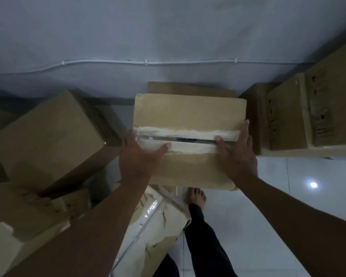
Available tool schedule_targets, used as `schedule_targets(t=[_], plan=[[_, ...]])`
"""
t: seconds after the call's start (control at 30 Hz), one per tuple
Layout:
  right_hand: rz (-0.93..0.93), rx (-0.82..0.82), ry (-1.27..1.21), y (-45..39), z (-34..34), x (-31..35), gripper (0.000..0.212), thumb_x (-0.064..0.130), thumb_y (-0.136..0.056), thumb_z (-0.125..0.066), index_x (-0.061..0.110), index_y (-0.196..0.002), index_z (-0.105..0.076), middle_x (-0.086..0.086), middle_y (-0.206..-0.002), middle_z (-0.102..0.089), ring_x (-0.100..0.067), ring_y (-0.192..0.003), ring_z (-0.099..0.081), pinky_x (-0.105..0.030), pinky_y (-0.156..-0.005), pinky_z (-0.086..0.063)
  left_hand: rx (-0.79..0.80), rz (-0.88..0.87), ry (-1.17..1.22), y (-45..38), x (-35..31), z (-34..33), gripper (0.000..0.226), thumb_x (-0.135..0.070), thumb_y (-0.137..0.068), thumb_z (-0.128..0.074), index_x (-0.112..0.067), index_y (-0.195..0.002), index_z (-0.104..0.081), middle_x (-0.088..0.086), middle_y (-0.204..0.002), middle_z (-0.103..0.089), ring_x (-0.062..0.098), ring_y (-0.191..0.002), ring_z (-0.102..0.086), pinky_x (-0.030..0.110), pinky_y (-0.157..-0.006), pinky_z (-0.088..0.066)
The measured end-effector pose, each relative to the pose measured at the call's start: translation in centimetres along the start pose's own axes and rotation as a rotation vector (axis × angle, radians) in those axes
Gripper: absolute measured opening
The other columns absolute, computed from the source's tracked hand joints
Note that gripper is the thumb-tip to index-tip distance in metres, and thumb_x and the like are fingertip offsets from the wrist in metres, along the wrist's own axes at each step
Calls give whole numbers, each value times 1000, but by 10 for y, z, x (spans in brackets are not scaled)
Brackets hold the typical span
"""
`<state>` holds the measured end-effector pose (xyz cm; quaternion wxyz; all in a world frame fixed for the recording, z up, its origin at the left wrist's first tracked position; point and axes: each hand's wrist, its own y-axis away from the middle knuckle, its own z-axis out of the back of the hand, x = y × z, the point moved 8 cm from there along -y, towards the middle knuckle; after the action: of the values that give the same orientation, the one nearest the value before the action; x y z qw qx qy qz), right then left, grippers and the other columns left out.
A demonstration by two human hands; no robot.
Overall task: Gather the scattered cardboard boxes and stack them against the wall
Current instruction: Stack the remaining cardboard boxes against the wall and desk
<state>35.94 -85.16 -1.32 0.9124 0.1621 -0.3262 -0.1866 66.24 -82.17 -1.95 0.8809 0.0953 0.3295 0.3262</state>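
A cardboard box (188, 114) with a strip of torn tape across its top is held in front of the wall (168, 37), above another cardboard box (190, 89) whose far edge shows behind it. My left hand (138, 156) grips its left edge, thumb laid across the top and fingers going down over the side. My right hand (236, 150) presses on its right edge with straight fingers along the side and the thumb on top. Whether the held box rests on the box below is hidden.
Tilted cardboard boxes (46, 136) pile up at the left. Printed boxes (300, 112) stand against the wall at the right. A taped box (158, 226) lies by my bare foot (196, 196). White tiled floor (288, 186) spreads to the right. A cable (146, 61) runs along the wall.
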Motion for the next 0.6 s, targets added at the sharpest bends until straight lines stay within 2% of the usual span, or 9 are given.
schedule_targets(t=[0.17, 0.4, 0.6], plan=[[50, 70, 55, -76, -5, 2, 94, 65, -98, -50, 31, -163, 9, -2, -169, -15, -42, -138, -44, -53, -106, -41, -15, -40, -53, -40, -23, -33, 103, -69, -67, -80, -27, -150, -34, 1, -147, -47, 26, -131, -50, 40, -101, -43], [127, 15, 83, -125, -11, 3, 90, 65, -97, -49, 31, -164, 1, -2, -166, -17, -39, -133, -48, -49, -101, -45, -61, -140, -123, -71, -52, -51, 118, -74, -73, -72, -22, -162, -14, 7, -161, -32, 32, -144, -38, 49, -114, -40], [199, -41, 83, -145, -5, 12, 82, 63, -99, -48, 33, -162, -6, -4, -166, -17, -38, -134, -47, -50, -100, -47, -7, -241, -155, -87, -74, -62, 99, -84, -76, -52, -42, -159, -17, 6, -162, -22, 36, -144, -36, 55, -105, -47]])
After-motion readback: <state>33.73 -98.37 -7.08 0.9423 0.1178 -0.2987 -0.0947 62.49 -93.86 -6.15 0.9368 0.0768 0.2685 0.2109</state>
